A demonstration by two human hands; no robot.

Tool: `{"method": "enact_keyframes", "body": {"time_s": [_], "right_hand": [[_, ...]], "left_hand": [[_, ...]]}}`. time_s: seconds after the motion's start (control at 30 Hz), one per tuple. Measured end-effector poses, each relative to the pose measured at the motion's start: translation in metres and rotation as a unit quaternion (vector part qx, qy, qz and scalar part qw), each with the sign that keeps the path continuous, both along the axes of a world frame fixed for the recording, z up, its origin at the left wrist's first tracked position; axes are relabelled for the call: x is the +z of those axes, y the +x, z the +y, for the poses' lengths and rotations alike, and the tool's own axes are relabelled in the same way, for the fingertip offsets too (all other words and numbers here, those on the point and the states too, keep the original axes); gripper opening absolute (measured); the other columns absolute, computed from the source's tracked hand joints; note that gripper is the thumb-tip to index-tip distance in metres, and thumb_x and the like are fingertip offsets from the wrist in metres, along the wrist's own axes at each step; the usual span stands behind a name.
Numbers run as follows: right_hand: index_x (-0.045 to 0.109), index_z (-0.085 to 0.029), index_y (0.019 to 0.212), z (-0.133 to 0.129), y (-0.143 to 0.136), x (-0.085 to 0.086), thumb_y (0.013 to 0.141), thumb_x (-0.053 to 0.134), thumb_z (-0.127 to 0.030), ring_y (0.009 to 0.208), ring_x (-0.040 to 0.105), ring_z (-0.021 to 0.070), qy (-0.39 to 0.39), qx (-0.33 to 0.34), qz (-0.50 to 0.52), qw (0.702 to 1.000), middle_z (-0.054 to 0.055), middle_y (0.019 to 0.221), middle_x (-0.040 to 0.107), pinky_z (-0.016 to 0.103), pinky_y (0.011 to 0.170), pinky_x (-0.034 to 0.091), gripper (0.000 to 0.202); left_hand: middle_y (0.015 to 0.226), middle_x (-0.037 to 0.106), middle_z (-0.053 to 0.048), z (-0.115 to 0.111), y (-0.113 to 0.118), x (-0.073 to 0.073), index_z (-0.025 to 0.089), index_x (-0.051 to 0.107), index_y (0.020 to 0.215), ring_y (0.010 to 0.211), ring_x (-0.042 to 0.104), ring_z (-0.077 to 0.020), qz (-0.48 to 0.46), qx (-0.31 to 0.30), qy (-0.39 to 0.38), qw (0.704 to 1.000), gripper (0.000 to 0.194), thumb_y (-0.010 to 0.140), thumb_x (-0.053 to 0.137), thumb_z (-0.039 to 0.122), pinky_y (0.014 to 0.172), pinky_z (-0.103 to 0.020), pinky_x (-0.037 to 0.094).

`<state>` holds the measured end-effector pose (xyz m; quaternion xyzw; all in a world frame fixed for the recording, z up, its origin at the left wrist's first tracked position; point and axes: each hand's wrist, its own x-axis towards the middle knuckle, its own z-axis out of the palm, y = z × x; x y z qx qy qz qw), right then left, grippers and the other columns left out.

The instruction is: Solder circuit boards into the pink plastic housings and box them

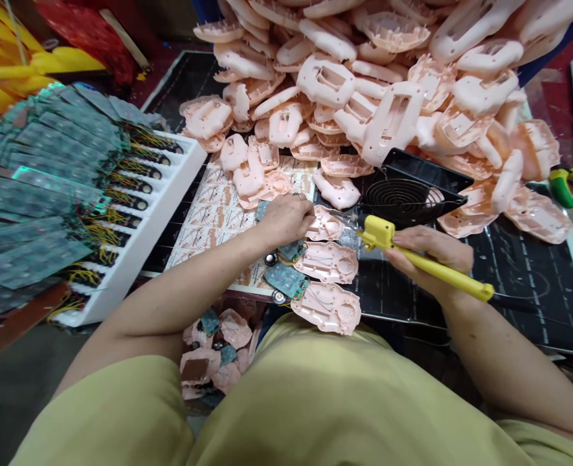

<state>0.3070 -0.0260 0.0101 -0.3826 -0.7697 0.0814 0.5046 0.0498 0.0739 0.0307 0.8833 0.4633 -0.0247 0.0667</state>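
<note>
In the head view, a long-handled yellow plastic tool [441, 273] was gripped by the curled fingers of the right hand [426, 252], its tip aimed at the topmost pale-pink moulded plastic shell [327, 224]; beside it, the left hand's [286, 220] fingers were bunched, whether pinching anything could not be told.
</note>
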Motion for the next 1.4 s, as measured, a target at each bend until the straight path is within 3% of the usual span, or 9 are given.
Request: {"method": "enact_keyframes", "body": {"time_s": [0.23,0.43,0.53,0.67,0.77,0.93,1.17,1.4], "right_hand": [[0.067,-0.023,0.094,-0.005,-0.002,-0.006,0.074,0.077,-0.017,0.07,0.071,0.0171,-0.011,-0.011,-0.018,1.0,0.002,0.083,0.074,0.028,0.06,0.059,0.022],[0.058,-0.028,0.127,-0.01,-0.005,-0.004,0.078,0.075,-0.027,0.074,0.073,0.0188,-0.029,-0.108,-0.039,0.993,0.002,0.095,0.075,0.031,0.068,0.062,0.051],[0.057,-0.029,0.129,-0.013,-0.005,-0.001,0.079,0.074,-0.027,0.075,0.073,0.0188,-0.041,-0.107,-0.038,0.993,0.001,0.094,0.075,0.031,0.069,0.062,0.052],[0.065,-0.029,0.113,-0.015,-0.005,0.001,0.08,0.073,-0.026,0.069,0.072,0.019,-0.033,-0.093,-0.048,0.994,0.001,0.088,0.075,0.03,0.06,0.059,0.034],[0.067,-0.026,0.101,-0.017,-0.004,-0.003,0.075,0.076,-0.02,0.067,0.071,0.0183,-0.009,-0.067,-0.006,0.998,0.001,0.084,0.075,0.028,0.057,0.059,0.028],[0.065,-0.026,0.091,-0.018,-0.01,-0.007,0.074,0.078,-0.019,0.068,0.071,0.0168,-0.008,-0.001,-0.005,1.0,-0.001,0.076,0.074,0.027,0.058,0.06,0.022],[0.065,-0.027,0.087,-0.013,-0.018,0.0,0.079,0.075,-0.025,0.065,0.071,0.0156,0.013,0.0,-0.032,0.999,-0.002,0.074,0.074,0.025,0.055,0.059,0.013],[0.065,-0.028,0.086,-0.013,-0.017,0.0,0.078,0.076,-0.025,0.064,0.071,0.0153,0.01,0.01,-0.044,0.999,-0.003,0.073,0.074,0.024,0.055,0.059,0.013]], "left_hand": [[0.094,0.071,-0.01,0.0,0.001,0.003,0.014,0.072,0.09,0.091,0.065,-0.0252,0.004,-0.004,-0.001,1.0,0.026,0.089,0.048,0.022,0.078,-0.033,0.045],[0.093,0.073,-0.008,0.001,-0.007,-0.011,0.016,0.073,0.093,0.09,0.066,-0.024,-0.076,-0.016,0.013,0.997,0.023,0.089,0.052,0.024,0.088,-0.039,0.044],[0.09,0.074,-0.005,0.005,-0.011,-0.017,0.017,0.073,0.095,0.084,0.066,-0.0195,-0.161,0.011,-0.026,0.987,0.019,0.086,0.058,0.023,0.086,-0.033,0.045],[0.085,0.073,-0.004,0.009,-0.015,-0.014,0.015,0.072,0.089,0.079,0.065,-0.0162,-0.209,0.033,-0.123,0.97,0.014,0.081,0.064,0.023,0.073,-0.025,0.046],[0.082,0.072,-0.003,0.009,-0.015,-0.007,0.015,0.073,0.083,0.078,0.064,-0.0162,-0.18,0.021,-0.158,0.971,0.013,0.079,0.068,0.027,0.072,-0.024,0.046],[0.086,0.071,-0.005,0.008,-0.009,0.003,0.015,0.074,0.08,0.08,0.064,-0.0171,-0.092,-0.007,-0.127,0.988,0.012,0.08,0.068,0.026,0.074,-0.026,0.046],[0.088,0.073,-0.006,0.009,0.001,0.015,0.016,0.076,0.086,0.084,0.066,-0.0203,-0.003,-0.011,-0.132,0.991,0.014,0.081,0.066,0.025,0.077,-0.029,0.045],[0.079,0.073,-0.003,0.01,0.004,0.015,0.018,0.076,0.079,0.076,0.065,-0.0185,0.013,-0.011,-0.103,0.995,0.012,0.077,0.066,0.026,0.072,-0.028,0.043]]}}
